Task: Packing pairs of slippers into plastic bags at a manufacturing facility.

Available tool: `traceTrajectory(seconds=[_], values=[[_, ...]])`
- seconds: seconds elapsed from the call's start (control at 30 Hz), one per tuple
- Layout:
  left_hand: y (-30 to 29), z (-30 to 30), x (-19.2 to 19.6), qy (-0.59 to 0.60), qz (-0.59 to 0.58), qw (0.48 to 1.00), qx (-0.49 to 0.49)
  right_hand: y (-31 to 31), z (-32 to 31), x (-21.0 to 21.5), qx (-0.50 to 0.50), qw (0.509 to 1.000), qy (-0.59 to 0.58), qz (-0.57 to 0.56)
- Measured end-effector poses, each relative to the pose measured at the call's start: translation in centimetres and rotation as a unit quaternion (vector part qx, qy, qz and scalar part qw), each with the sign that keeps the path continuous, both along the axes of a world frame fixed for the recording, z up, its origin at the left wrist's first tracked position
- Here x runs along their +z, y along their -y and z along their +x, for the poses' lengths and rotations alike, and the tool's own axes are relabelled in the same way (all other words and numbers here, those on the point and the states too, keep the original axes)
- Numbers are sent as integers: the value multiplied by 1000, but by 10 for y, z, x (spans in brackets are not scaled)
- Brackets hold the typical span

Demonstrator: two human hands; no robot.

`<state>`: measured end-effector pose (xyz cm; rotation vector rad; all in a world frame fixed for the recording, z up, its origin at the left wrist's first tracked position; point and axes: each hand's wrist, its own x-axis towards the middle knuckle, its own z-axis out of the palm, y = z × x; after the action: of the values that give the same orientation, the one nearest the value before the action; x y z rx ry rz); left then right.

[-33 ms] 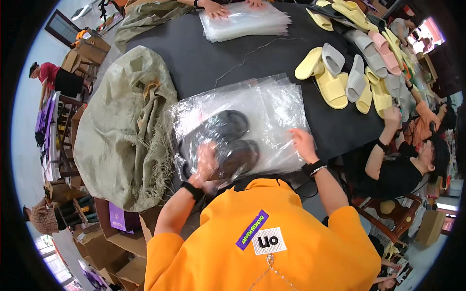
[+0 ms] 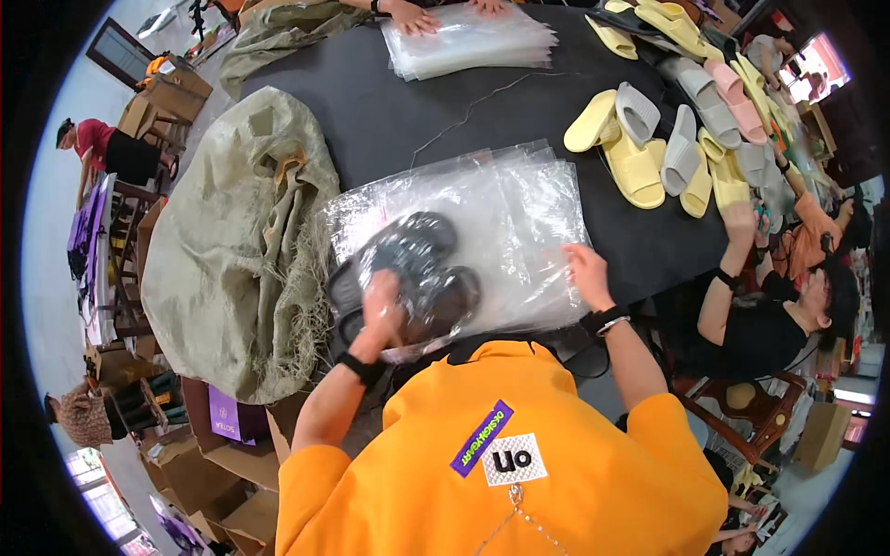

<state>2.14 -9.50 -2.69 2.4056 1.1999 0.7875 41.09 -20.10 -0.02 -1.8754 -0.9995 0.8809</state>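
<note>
A pair of black slide slippers (image 2: pixel 434 283) lies at the left of a stack of clear plastic bags (image 2: pixel 528 208), with shiny film over at least part of it. My left hand (image 2: pixel 382 308) grips the slippers at their near left side; its fingers are blurred and partly covered, and I cannot tell whether it is inside a bag. At the stack's right edge, my right hand (image 2: pixel 586 276) has its fingers pinched on the edge of a clear bag.
A grey-green woven sack (image 2: pixel 236 241) slumps left of the bags on the black table (image 2: pixel 371 102). Yellow, grey and pink slippers (image 2: pixel 635 171) pile up at the right. Across the table, another person's hands (image 2: pixel 413 17) rest on a second bag stack (image 2: pixel 468 51). A co-worker (image 2: pixel 769 315) sits at the right.
The black slippers have slid a little to the left, along with my left hand. My right hand has shifted slightly to the right. The right-hand co-worker's raised hand has moved a little left and down.
</note>
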Motion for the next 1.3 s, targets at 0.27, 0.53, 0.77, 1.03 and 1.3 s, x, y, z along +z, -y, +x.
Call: traceTrajectory(seconds=[0.27, 0.53, 0.77, 1.03, 1.3], values=[[-30, -118, 129, 364, -101, 867, 324, 20, 4, 15, 3, 995, -73, -62], [-94, -34, 163, 268, 51, 921, 278, 23, -17, -2, 114, 979, -167, -29], [-22, 197, 50, -20, -67, 997, -34, 29, -13, -40, 126, 985, -14, -114], [-113, 137, 19, -219, -15, 966, 134, 36, -16, -44, 83, 994, -31, -64], [-144, 68, 109, -97, 75, 982, 143, 18, -15, -8, 60, 975, -183, -107]])
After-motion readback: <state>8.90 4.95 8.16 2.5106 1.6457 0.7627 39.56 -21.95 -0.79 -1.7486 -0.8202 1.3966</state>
